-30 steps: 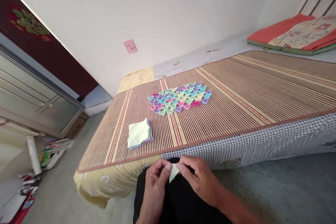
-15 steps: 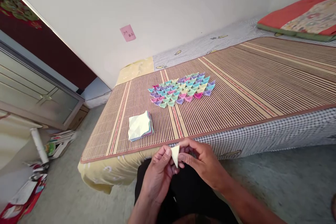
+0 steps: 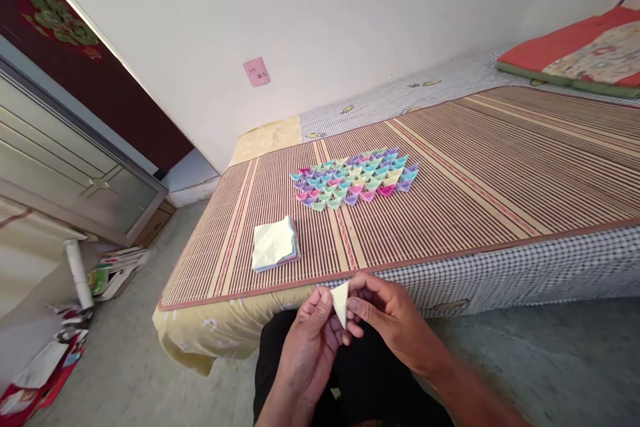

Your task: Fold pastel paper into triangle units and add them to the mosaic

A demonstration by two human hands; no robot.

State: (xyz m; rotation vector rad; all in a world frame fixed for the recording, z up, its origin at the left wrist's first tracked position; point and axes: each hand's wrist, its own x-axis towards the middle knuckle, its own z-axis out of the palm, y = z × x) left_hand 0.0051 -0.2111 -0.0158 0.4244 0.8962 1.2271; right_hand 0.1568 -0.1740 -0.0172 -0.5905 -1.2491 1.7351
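Between my two hands, above my lap, is a small pale yellow piece of paper folded into a triangle (image 3: 341,301), its point downward. My left hand (image 3: 314,327) pinches its left corner between thumb and fingers. My right hand (image 3: 383,313) grips its right edge with thumb and forefinger. On the striped mat beyond lies a stack of square paper sheets (image 3: 274,245), a pale yellow one on top and coloured edges below. Farther back, many small folded paper boats (image 3: 355,180) in pink, blue, purple, green and yellow stand in close rows.
The striped mat (image 3: 450,173) covers a bed whose front edge is just past my hands. A red folded quilt (image 3: 575,47) lies at the far right. A pink note (image 3: 257,71) is on the wall. Papers and a white roll (image 3: 79,273) are at the left on the floor.
The whole view has shifted slightly, so things appear lower and farther right. Both hands still hold the folded paper in nearly the same pose.
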